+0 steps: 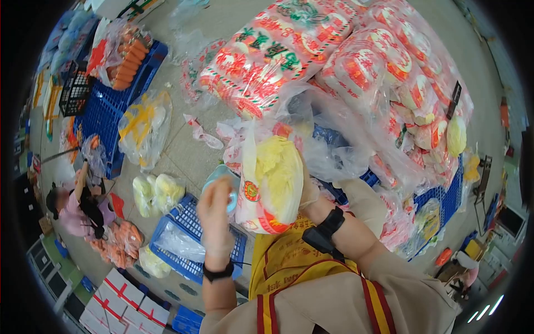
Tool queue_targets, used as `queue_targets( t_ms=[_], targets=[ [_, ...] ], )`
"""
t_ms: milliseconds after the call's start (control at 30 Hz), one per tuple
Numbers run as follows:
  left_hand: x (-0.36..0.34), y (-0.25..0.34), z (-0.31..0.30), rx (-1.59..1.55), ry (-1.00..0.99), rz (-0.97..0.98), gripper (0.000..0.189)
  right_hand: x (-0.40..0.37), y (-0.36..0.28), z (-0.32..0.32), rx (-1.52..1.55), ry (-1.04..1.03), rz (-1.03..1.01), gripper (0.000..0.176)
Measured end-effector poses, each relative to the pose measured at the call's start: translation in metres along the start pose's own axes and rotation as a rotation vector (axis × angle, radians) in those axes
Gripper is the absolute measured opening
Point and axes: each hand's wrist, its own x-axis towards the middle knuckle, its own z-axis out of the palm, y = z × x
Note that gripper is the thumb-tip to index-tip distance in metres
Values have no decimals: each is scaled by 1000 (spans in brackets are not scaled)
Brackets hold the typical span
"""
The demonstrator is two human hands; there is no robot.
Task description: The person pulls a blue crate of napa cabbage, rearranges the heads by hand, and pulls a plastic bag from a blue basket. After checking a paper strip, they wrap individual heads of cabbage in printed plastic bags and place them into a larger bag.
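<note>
A pale yellow cabbage stands upright in front of my yellow apron, partly inside a white and red printed plastic bag. My right hand is against the cabbage's right side, its fingers mostly hidden behind the cabbage and bag. To the left of the bag, my left hand is raised and blurred by motion, apart from the cabbage; how its fingers are set cannot be made out. Behind it, a light blue round object is partly covered.
Large bags of wrapped cabbages are piled ahead and right on blue pallets. A blue basket holding clear plastic is left of me. Bagged cabbages lie beyond it. Another person is at far left near bagged carrots. White boxes stand lower left.
</note>
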Motion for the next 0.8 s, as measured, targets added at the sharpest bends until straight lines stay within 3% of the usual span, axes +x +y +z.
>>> queue_targets(
  t_ms=[67,100,167,200,267,300,333,400,433,467,500,533,600,700,800],
  targets=[
    [-30,10,15,51,530,345,64,-13,-13,27,29,1,26,50],
    [-34,19,29,60,519,340,64,-15,-9,25,40,7,18,50],
    [-35,35,59,619,513,550,80,-15,-1,26,-459,33,-136,48],
    [-26,34,61,627,515,560,80,-19,-1,33,-457,23,-144,48],
    [0,12,63,-336,382,405,94,-33,-2,55,-1283,346,-155,44],
    [11,-2,50,-419,207,420,87,-29,-5,49,-950,256,-223,39],
    [24,-22,47,-412,207,419,87,-31,-10,45,-944,255,-225,39],
    [48,-48,47,-929,138,378,78,-38,-27,36,-468,-97,-310,40],
    [53,-53,49,-928,137,377,78,-32,-28,18,-462,-349,-513,42],
    [57,-53,54,-1106,-71,441,73,-35,-34,11,-461,-346,-515,42],
    [62,-53,58,-1280,-287,504,70,-40,-42,6,-410,-190,-573,51],
    [65,-54,63,-1327,-381,479,70,-43,-48,1,-359,-34,-630,61],
    [68,-55,72,-1315,-400,372,70,-57,-64,34,-738,68,-627,56],
    [74,-58,79,-1292,-419,267,70,-81,-71,32,-1348,-72,-613,50],
    [80,-56,84,-1259,-415,214,70,-91,-76,8,-1701,-187,-617,44]
  ],
)
